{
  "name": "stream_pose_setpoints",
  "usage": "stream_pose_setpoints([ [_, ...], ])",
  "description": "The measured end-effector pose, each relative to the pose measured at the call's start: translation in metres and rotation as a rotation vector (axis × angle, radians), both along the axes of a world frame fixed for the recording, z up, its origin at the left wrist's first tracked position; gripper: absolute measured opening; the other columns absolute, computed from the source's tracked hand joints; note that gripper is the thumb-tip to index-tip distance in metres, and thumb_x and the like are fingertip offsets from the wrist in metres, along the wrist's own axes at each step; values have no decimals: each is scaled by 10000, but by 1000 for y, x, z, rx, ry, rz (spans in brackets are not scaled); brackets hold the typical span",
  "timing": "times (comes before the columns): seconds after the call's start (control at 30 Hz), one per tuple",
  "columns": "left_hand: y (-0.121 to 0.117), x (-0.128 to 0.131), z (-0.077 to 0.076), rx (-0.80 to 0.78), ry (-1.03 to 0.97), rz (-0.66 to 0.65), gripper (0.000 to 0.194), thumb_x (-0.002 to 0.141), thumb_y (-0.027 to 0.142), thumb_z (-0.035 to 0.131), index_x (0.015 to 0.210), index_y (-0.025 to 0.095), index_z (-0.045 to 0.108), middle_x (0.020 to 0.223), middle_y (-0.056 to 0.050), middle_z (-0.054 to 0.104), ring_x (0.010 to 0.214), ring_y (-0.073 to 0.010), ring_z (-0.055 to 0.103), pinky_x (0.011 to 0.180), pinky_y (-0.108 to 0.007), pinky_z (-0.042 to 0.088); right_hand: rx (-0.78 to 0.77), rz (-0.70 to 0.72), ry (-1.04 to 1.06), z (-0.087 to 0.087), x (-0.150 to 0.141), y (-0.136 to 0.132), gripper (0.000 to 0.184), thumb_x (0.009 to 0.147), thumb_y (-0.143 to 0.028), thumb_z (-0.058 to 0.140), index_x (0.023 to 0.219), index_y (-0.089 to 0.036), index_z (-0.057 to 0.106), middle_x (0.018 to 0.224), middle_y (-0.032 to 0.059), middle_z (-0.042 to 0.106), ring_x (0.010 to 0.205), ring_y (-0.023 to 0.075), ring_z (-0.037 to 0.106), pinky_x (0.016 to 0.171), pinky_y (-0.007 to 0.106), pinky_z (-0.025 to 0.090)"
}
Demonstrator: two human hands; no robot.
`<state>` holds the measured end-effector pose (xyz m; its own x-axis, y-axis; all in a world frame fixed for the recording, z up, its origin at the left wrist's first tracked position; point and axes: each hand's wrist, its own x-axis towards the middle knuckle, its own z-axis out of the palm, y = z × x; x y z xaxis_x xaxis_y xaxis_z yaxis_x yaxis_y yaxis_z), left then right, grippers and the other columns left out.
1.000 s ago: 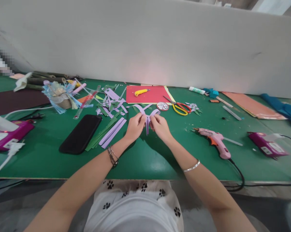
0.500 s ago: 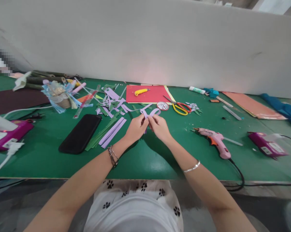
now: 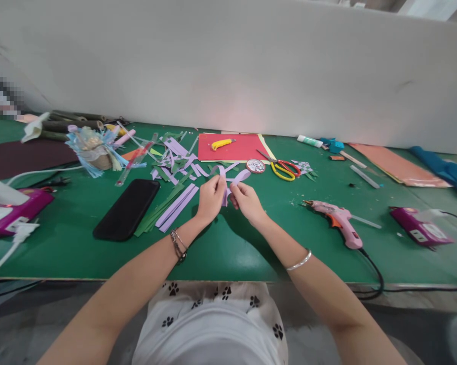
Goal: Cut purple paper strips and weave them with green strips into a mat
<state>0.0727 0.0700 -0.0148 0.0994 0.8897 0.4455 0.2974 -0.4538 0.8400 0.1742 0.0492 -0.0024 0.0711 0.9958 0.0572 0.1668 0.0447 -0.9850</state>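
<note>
Above the green table, a purple paper strip [image 3: 241, 176], bent into loops, is held between both hands. My left hand [image 3: 211, 196] pinches it between thumb and fingers, with the thumb on top. My right hand [image 3: 249, 202] grips its other side, fingers curled. One end of the paper hangs between the hands; the part under the fingertips is hidden. Flat purple strips [image 3: 177, 208] and green strips [image 3: 158, 213] lie left of my left hand. Beyond the hands is a heap of cut purple and green scraps [image 3: 175, 147].
A black phone [image 3: 126, 210] lies left of the strips. Red paper [image 3: 243, 147] with a yellow cutter [image 3: 223, 144] is at the back, scissors [image 3: 281, 170] beside it. On the right are a pink glue gun [image 3: 338, 220] with its cord and a magenta power box [image 3: 420, 228].
My hands have moved slightly apart, and the left one has turned more upright. More of the purple paper now shows between them.
</note>
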Motion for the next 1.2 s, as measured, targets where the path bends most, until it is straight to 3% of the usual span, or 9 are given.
stream_pose_setpoints([
  [0.17,1,-1,2,1,6,3,350,851,303,360,524,201,289,449,66,317,425,-86,373,447,-212,291,3,-19,15,0,1,0,382,799,-424,418,496,-197,361,390,-67,374,347,53,345,387,203,287],
  [0.27,0,-1,3,5,13,10,357,849,291,362,515,200,278,441,64,313,427,-86,352,449,-215,280,67,58,-51,-2,1,0,384,764,-475,449,509,-193,398,410,-62,382,367,56,351,392,206,290],
  [0.6,-2,0,2,-19,66,-110,326,839,279,380,524,195,367,417,62,387,410,-92,412,436,-207,306,114,-24,-60,-5,3,1,316,783,-360,428,517,-200,367,419,-64,376,376,62,349,396,204,288],
  [1.07,-4,0,4,-11,-49,21,371,862,401,329,546,211,292,408,75,334,330,-70,376,374,-199,295,109,36,-112,-3,2,-2,329,766,-345,429,478,-197,371,388,-64,382,345,54,333,385,200,266],
  [1.2,-2,-1,3,-79,-66,-63,389,859,454,301,558,210,327,407,76,360,324,-74,412,367,-191,329,117,-17,-98,-1,3,-1,338,770,-349,419,472,-195,372,388,-60,381,356,55,341,390,198,274],
])
